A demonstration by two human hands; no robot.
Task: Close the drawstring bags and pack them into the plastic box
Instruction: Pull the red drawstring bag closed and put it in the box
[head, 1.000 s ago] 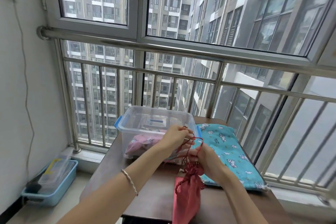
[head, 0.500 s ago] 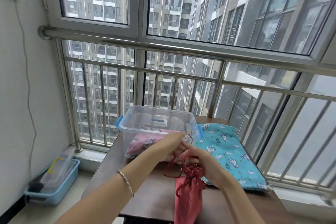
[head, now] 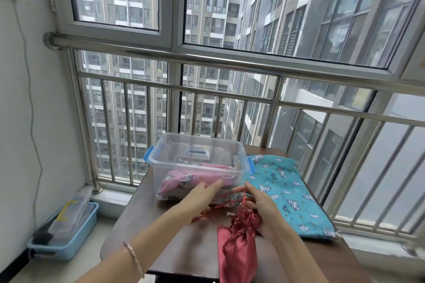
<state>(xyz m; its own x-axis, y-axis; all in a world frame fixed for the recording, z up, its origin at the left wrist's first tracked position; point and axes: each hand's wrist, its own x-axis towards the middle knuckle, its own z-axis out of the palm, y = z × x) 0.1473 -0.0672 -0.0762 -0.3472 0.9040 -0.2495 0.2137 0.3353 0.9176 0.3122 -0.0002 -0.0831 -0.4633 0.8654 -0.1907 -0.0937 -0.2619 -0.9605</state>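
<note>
Your right hand (head: 262, 210) pinches the red bag (head: 238, 253) at its gathered neck and your left hand (head: 202, 199) stretches over its cords (head: 201, 218), grip unclear; a pink bag (head: 181, 179) already lies in the plastic box (head: 158, 163), while the red bag and a teal bag (head: 287, 190) on the surface (head: 179, 250) are not yet packed.

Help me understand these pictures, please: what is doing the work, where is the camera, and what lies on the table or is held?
There is no machine: a person works with bare hands, and the single camera sits on their head, looking forward and down. On the brown table stands a clear plastic box with a pink bag inside; a teal bag lies beside it. The right hand grips the gathered neck of a red drawstring bag. The left hand is at its red cord, too blurred to tell whether it pinches.
</note>
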